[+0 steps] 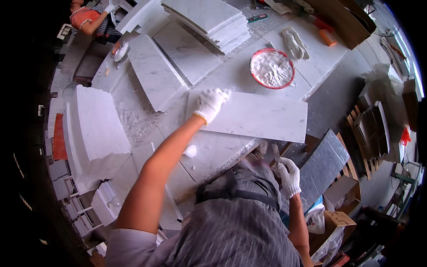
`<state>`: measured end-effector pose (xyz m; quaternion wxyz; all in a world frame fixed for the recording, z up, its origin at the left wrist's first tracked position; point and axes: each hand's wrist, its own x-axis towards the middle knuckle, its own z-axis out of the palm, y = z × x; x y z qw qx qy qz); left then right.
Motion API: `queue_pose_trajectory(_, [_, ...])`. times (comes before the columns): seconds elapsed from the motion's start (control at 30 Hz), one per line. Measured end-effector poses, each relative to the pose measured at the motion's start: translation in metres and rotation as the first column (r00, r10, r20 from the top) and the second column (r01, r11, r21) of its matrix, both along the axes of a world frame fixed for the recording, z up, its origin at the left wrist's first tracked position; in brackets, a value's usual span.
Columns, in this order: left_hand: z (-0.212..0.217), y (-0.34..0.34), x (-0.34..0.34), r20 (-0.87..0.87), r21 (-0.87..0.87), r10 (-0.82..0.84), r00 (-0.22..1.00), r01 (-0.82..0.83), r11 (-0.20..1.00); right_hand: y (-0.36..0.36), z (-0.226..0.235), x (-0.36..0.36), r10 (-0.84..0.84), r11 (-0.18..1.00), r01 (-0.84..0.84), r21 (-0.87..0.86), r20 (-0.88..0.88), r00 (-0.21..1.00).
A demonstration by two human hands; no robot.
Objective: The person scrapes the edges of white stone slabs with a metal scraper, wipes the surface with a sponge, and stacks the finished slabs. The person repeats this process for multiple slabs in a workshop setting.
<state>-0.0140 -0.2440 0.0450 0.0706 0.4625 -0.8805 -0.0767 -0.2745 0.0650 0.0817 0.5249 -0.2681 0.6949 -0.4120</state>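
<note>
The work looks partway along, I think. One long, smooth, white stone slab with faint grey marks [260,116] lies flat on the wide pale stone surface [307,75], out on its own in front of the person. I can't see any thick blobs of paste on its top, so that face may be done or may not have had any yet; I can't tell which. The round bowl with a red rim [275,87] is full of thick white paste [272,66], so there seems to be lots left to use. A tall pile of flat white stone slabs [209,22] sits at the far side, and I can't tell if those are finished.

The long slab lies right under the left grip [212,105], a hand in a white knit glove. That hand is at the slab's left end, with its fingers bent. It is a bit blurry, so I can't tell if it is pressing down, wiping or pinching something small. The slab's right end pokes out past the edge of the surface.

The right grip [289,178], in a white glove too, is closed around a thin, flat grey scraper [276,153]. It is held off the surface, near the slab's lower edge and close to the person's body.
</note>
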Motion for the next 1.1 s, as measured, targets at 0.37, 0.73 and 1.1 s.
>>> queue_pose_trajectory(0.37, [-0.020,-0.006,0.015,-0.075,-0.116,0.016,0.997,-0.025,0.993,0.022,-0.003,-0.015,-0.035,0.999,0.033,0.043,0.039,0.999])
queue_pose_trajectory(0.73, [-0.009,0.023,-0.003,0.099,-0.145,0.251,0.963,-0.236,0.961,0.002,0.013,-0.026,0.037,0.997,-0.043,-0.064,-0.093,0.995])
queue_pose_trajectory(1.1, [-0.001,0.058,-0.015,0.091,-0.234,0.138,0.986,-0.113,0.966,0.007,0.004,-0.038,0.031,0.995,-0.042,-0.091,-0.117,0.993])
